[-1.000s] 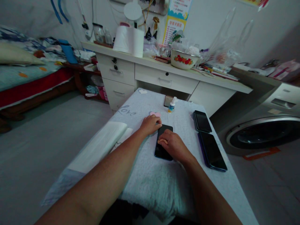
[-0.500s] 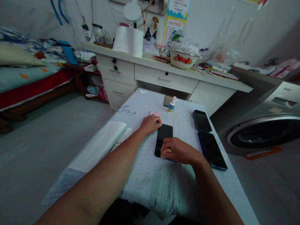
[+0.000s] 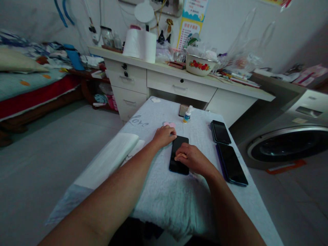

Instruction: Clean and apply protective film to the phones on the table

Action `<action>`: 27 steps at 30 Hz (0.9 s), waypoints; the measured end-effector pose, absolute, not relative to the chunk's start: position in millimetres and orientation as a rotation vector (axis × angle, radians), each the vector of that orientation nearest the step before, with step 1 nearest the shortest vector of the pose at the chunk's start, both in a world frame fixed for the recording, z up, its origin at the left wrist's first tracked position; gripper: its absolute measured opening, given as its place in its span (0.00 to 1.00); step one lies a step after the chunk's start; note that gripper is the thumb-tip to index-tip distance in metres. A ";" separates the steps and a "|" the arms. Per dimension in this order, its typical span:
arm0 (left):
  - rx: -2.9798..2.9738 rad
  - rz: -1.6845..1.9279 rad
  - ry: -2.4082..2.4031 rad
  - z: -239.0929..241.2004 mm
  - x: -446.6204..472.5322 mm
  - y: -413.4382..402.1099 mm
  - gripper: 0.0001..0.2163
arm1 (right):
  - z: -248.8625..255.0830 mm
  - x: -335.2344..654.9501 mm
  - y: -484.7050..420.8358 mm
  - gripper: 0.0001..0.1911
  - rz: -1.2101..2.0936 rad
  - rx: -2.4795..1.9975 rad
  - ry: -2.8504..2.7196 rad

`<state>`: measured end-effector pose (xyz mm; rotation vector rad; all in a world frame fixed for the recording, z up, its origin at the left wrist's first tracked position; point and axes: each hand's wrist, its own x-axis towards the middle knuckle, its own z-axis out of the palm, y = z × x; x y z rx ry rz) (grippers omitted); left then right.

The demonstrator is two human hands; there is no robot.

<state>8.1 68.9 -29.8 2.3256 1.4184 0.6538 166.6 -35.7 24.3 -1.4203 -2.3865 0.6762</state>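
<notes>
A black smartphone lies flat, screen up, on the cloth-covered table. At its upper left corner my left hand has curled fingers gripping the edge. My right hand is closed around a small orange piece, perhaps a sponge or folded cloth, and presses it on the middle of the screen. Beyond the phone stands a small white spray bottle with a blue and yellow label. Another phone lies behind that bottle.
On the right side of the table lie a dark phone stack and a larger dark device. A white paper or cloth stack lies at the left. A white desk stands behind, a washing machine to the right.
My right hand has slid the orange piece up the screen, from the phone's lower end to its middle. My left hand stays at the upper left corner.
</notes>
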 end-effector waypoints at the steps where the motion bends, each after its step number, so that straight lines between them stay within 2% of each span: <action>1: 2.327 0.657 1.421 -29.7 8.2 68.8 0.08 | 22.8 166.0 -34.9 0.04 0.654 -1.437 -2.374; 9: 2.341 0.654 1.431 -29.9 9.2 69.1 0.08 | 14.5 164.2 -31.6 0.07 0.560 -1.431 -2.371; 20: 2.334 0.665 1.424 -29.1 8.9 68.6 0.07 | 31.5 159.7 -43.7 0.08 0.867 -1.159 -2.568; 27: 2.328 0.656 1.427 -28.9 8.9 68.5 0.08 | 38.3 171.5 -46.0 0.08 1.019 -1.207 -2.581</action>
